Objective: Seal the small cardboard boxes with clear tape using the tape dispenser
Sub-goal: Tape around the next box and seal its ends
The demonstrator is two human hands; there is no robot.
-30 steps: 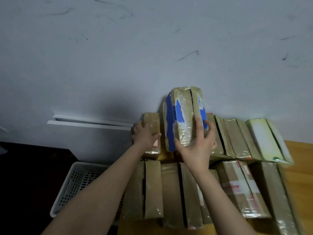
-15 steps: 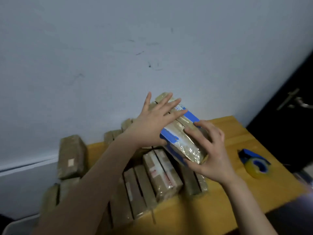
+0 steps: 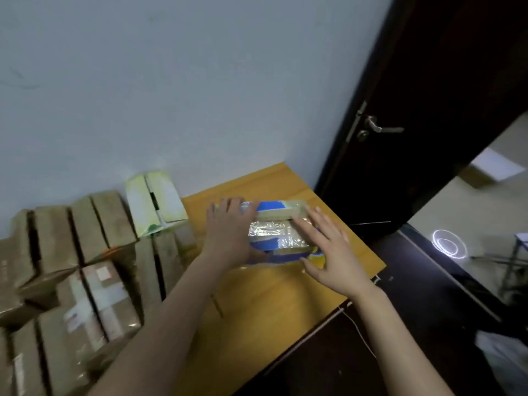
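Down off the stack point(image 3: 100, 252) since 0.5 s ago, the box point(image 3: 278, 232) now lies flat on the bench point(image 3: 271, 304), just right of the stack.

Head view: the box's long axis runs sideways, pointing toward the stack at 1 end and away from it at the other. The 2 hands bracket it. The left hand point(image 3: 228, 235) covers the end nearer the stack, its fingers point(image 3: 228, 207) straight across the top, pressing and not curled round it. The right hand point(image 3: 328, 252) rests on the end farther from the stack, fingers point(image 3: 308, 224) flat and spread, gripping nothing.

A blue and yellow patch point(image 3: 317, 257) shows at the box's near corner on the side away from the stack, touching the right hand. It may be the dispenser, but I cannot tell.

Taping looks not yet begun. If that patch is the dispenser, the right hand is the nearer one to take it while the left pins the box, and the tape would run along the long axis.
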